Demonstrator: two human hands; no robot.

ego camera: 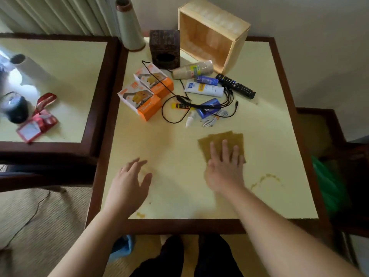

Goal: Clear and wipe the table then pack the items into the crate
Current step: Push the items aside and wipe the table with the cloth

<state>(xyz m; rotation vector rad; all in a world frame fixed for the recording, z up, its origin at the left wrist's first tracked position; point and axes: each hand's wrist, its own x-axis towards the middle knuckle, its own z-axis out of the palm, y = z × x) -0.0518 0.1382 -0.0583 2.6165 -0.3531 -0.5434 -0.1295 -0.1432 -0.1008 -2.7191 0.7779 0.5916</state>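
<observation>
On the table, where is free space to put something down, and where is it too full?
Bare: the near half of the table between the left hand and the cloth, and the right side beyond the remote. Crowded: the far middle, with orange boxes, cables and tubes before the crate.

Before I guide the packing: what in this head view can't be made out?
- Crate: lies on its side; its inside is washed out by glare, so contents can't be told.
- Table under the cloth: covered by it and the right hand.
- Tube and orange boxes: print too small.
- Left hand: blurred; touching the table or not, unclear.
</observation>
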